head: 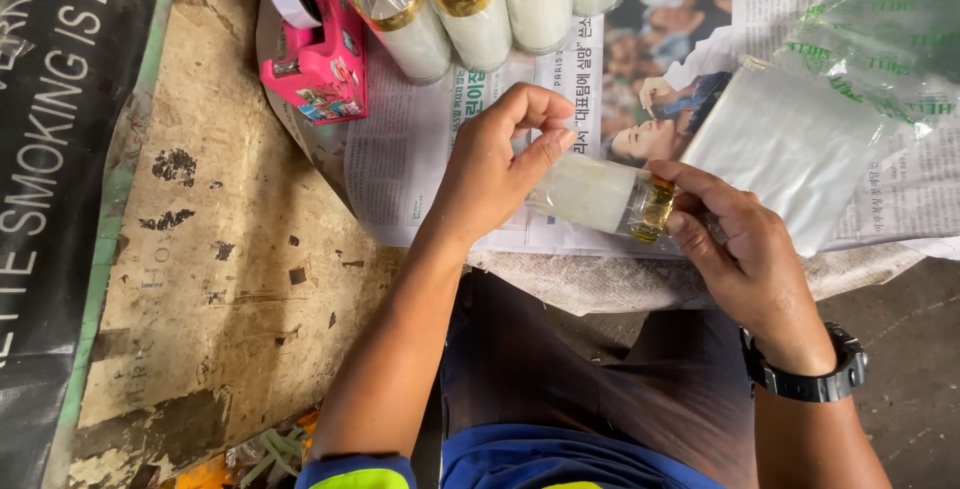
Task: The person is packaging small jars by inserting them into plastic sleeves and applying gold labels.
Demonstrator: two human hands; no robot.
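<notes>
Newspaper sheets [470, 164] cover the work surface across the upper middle of the frame, over worn brown board [215, 239] at left. At centre, a white candle jar [598, 196] with a gold band lies on its side, held between both hands just above the paper's lower edge. Its long axis runs nearly left to right across the frame, tilting slightly down to the right; the gold-banded end points right.

Left hand [495, 174]: grip closed on the jar's plain white end, thumb and fingers pinching from above. Right hand [745, 254]: fingers wrapped about the banded end, grip closed on it. Both hands are equally near, one at each end.

Upper middle: a row of like jars [475, 9] in clear wrap. Upper left: pink tape dispenser [318, 49]. Upper right: clear plastic bags [790, 144].
</notes>
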